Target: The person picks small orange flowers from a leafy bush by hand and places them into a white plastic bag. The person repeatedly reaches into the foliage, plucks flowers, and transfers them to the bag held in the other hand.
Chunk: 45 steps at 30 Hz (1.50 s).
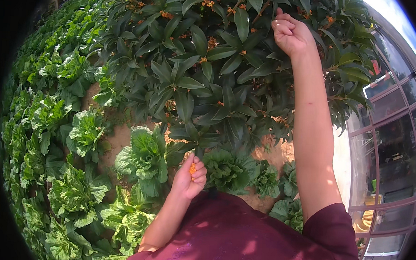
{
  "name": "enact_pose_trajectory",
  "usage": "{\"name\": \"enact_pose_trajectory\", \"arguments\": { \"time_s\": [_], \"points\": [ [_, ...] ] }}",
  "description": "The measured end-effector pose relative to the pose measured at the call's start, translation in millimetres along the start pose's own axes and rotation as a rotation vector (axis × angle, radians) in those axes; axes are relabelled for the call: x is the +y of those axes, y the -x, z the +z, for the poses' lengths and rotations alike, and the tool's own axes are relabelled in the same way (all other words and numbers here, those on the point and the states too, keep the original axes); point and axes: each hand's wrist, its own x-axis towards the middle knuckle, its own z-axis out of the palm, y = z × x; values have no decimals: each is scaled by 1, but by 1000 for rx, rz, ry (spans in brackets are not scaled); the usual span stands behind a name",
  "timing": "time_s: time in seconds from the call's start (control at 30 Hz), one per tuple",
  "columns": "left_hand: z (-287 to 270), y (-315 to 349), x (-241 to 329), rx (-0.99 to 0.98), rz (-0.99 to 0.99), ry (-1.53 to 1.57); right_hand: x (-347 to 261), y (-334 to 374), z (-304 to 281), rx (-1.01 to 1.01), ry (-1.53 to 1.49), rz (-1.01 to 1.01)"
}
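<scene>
A leafy shrub (187, 82) with dark green leaves and clusters of tiny orange flowers (212, 42) fills the upper middle. My left hand (190, 177) is held low below the shrub, fingers curled round a small heap of loose orange blossoms (193, 170). Stretched far up to the shrub's upper right, my right hand (292, 34) has its fingers pinched together among the leaves. What it grips, if anything, is hidden by the fingers. Orange flowers (308, 14) show on the twigs close by.
Rows of leafy green cabbages (85, 130) grow on the left, with more cabbages (229, 169) under the shrub. Bare brown soil (115, 146) shows between them. At the right stands a building with framed glass windows (395, 149), beside a pale strip of ground (342, 160).
</scene>
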Motion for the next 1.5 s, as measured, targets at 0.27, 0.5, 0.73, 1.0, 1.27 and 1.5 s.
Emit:
{"name": "enact_pose_trajectory", "arguments": {
  "time_s": [0.27, 0.5, 0.73, 1.0, 1.27, 1.5],
  "points": [
    [-2, -3, 3, 26, 18, 55, -117, -86, -90, 256, 262, -157],
    [0, -11, 8, 1, 61, 102, -106, -108, -105, 189, 224, -6],
    [-1, -16, 13, 18, 137, 83, -49, -129, -89, 306, 73, -170],
    [-1, -26, 4, 49, 126, 81, -68, -159, -89, 98, -36, -342],
    [-1, -31, 4, 51, 126, 134, -46, -137, -61, 49, 10, -421],
    [-6, -27, 0, 43, 119, 117, -73, -150, -88, 199, 479, -523]
  ]
}}
